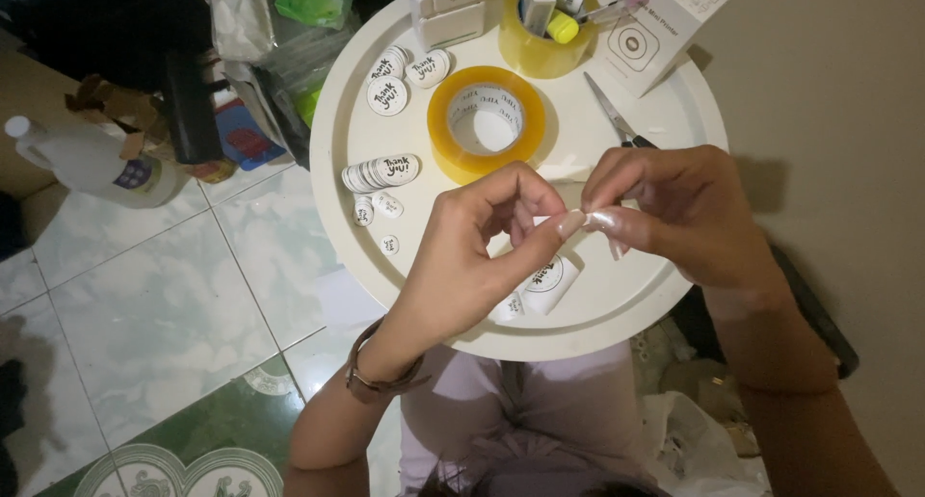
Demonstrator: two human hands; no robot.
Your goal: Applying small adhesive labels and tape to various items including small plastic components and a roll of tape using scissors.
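My left hand (477,251) and my right hand (674,208) meet over the near side of a round white table (665,112). Both pinch a small piece of clear tape (585,218) between thumb and fingertips. Just below the hands lies a white strip with a round sticker (549,280). A roll of yellowish clear tape (487,121) lies flat on the table beyond my left hand. Scissors (617,121) lie behind my right hand, partly hidden by it.
Round white stickers (385,170) lie in stacks and singly on the table's left part. At the far edge stand a second tape roll holding pens (540,35), a white box (445,11) and a white carton (655,35). A white bottle (92,160) lies on the tiled floor, left.
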